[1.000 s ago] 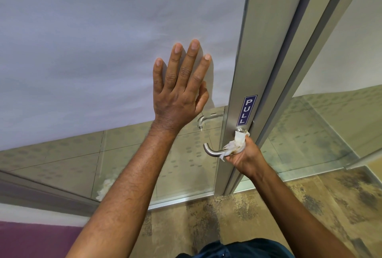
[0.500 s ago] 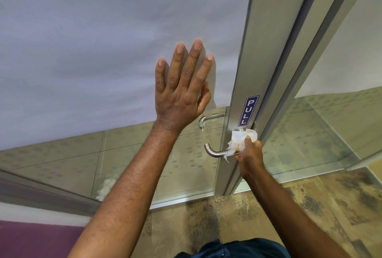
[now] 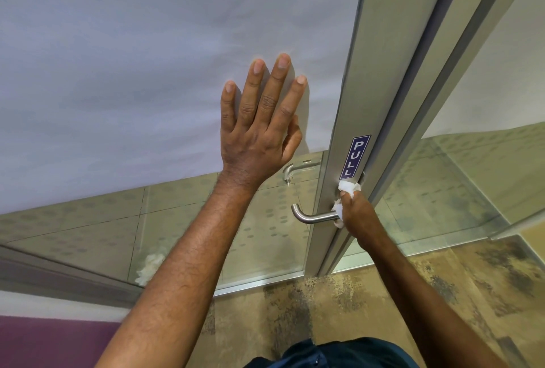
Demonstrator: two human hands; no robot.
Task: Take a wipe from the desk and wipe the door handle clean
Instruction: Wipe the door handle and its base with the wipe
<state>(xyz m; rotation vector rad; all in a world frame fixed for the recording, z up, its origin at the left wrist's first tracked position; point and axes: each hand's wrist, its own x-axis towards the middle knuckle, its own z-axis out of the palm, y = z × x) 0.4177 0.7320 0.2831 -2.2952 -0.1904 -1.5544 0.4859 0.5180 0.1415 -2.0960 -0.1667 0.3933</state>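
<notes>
Crumpled wipe [image 3: 348,187] against brushed-metal curved handle [image 3: 312,215]

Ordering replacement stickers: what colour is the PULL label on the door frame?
Dark blue with white letters and border; the PULL label shows clearly in the head view.

One text can be read: a narrow dark-blue sticker [image 3: 354,157] with a thin white border carries the word "PULL" in white capitals, the letters stacked one under another. It stands on the silver metal door frame [image 3: 380,52], just above the right grip [image 3: 354,210]. Nothing else bears writing.
</notes>
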